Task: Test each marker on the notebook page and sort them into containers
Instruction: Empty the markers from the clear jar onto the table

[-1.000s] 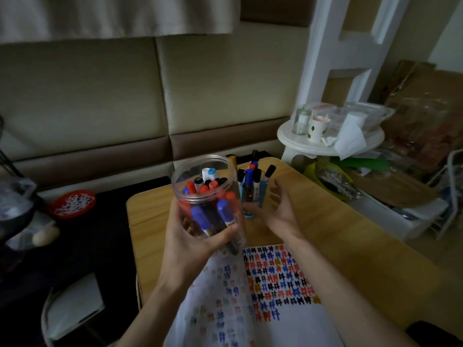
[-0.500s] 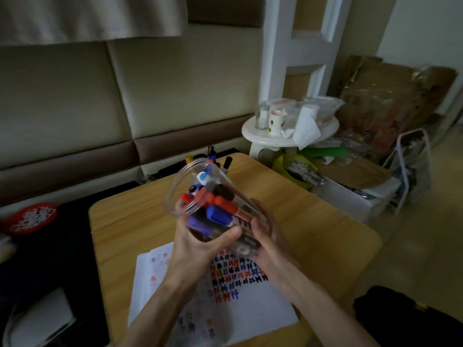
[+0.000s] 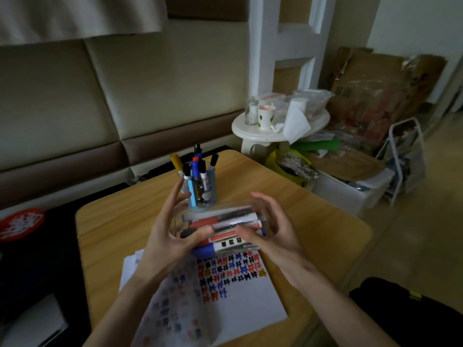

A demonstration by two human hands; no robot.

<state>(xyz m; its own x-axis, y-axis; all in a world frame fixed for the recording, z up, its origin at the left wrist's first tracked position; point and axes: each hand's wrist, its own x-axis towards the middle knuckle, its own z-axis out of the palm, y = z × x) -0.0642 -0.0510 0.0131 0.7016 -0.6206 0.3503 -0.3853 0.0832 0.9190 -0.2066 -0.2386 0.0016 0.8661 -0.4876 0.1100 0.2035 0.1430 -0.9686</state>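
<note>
Both hands on the clear plastic jar (image 3: 223, 214), held sideways!
Above the white notebook page (image 3: 253, 299), left hand (image 3: 170, 239) and right hand (image 3: 275, 234) curl round it, red, blue and black markers (image 3: 225, 237) lying inside; beyond, a clear cup (image 3: 211, 194) on the wooden table (image 3: 315, 221) holds other markers (image 3: 203, 175) upright.

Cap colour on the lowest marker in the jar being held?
The lowest marker's cap in the jar is blue; head view shows it best.

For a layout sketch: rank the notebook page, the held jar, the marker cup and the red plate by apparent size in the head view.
1. notebook page
2. held jar
3. marker cup and red plate: they look about alike, and the frame edge cuts off the plate, so they are left unranked.
</note>
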